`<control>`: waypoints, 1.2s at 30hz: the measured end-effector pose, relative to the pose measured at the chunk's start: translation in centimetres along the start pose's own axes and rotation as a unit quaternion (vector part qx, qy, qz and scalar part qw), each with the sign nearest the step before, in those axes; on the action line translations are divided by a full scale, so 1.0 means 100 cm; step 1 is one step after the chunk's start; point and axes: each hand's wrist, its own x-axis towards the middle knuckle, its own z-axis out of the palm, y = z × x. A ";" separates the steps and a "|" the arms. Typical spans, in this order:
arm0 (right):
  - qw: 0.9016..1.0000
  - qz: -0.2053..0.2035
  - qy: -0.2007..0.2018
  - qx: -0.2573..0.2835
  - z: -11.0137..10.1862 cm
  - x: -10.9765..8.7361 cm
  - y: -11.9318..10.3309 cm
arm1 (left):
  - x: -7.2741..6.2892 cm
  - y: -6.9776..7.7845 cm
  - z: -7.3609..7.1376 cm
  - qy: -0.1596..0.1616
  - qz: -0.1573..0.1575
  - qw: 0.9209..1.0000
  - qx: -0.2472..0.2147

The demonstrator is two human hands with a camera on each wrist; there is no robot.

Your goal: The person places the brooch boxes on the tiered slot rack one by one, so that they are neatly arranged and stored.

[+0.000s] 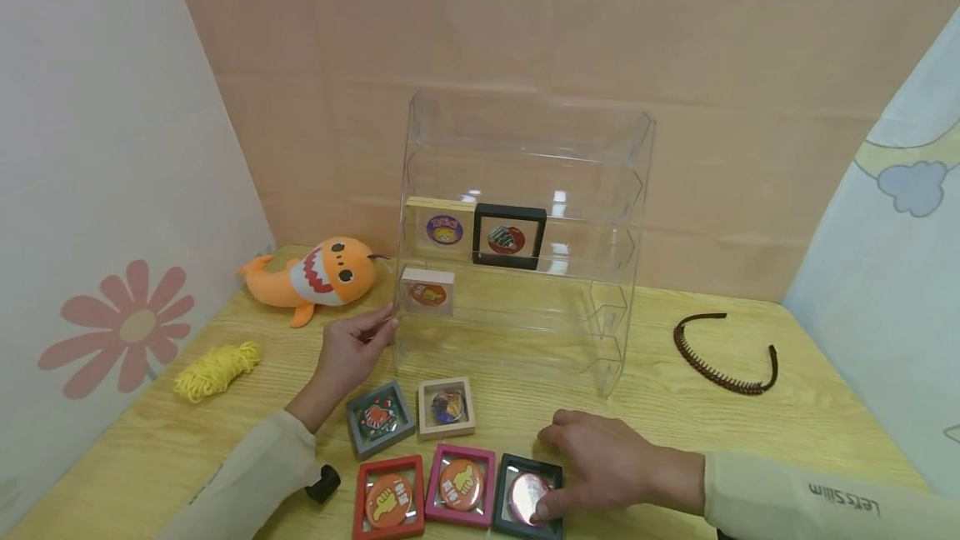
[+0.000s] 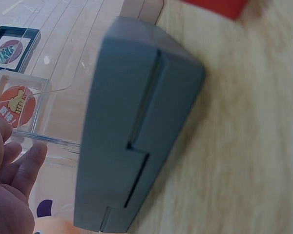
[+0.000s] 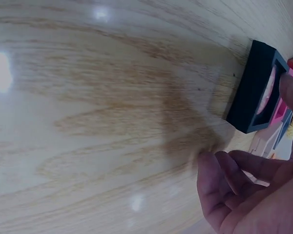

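Observation:
A clear acrylic display rack (image 1: pixel 525 294) stands upright on the table. My left hand (image 1: pixel 356 347) is at its lower left side, pinching the side panel's edge between thumb and fingers. Right beside that hand, a white-framed badge (image 1: pixel 428 294) sits on a lower tier. One tier up are a yellow-framed badge (image 1: pixel 441 230) and a black-framed badge (image 1: pixel 510 237). My right hand (image 1: pixel 603 458) is low over the table. Its thumb touches the face of a dark-framed badge (image 1: pixel 527 492), while the loosely bent fingers (image 3: pixel 210 180) stay apart from the frame.
More framed badges lie before the rack: grey (image 1: pixel 380 419), beige (image 1: pixel 447 408), red (image 1: pixel 389 497) and magenta (image 1: pixel 461 486). An orange plush shark (image 1: pixel 318 277) and yellow yarn (image 1: pixel 217 371) are at the left. A dark headband (image 1: pixel 712 367) lies at the right.

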 end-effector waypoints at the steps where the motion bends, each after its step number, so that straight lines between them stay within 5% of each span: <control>1: 1.000 -0.001 -0.003 -0.001 0.001 0.000 0.000 | 0.000 0.000 0.000 -0.001 -0.004 1.000 0.000; 16: 0.996 -0.055 0.035 0.054 0.011 -0.003 0.010 | 0.000 0.000 0.000 -0.003 -0.012 1.000 -0.003; 27: 0.989 -0.043 0.038 0.138 0.011 -0.005 0.010 | -0.001 -0.001 0.000 0.000 -0.007 1.000 -0.002; 31: 0.978 -0.043 0.035 0.199 0.008 -0.008 0.013 | -0.001 -0.001 0.000 -0.001 -0.004 1.000 -0.003; 36: 0.954 -0.087 0.058 0.281 0.005 -0.008 0.018 | -0.001 0.000 0.000 -0.002 -0.010 1.000 -0.001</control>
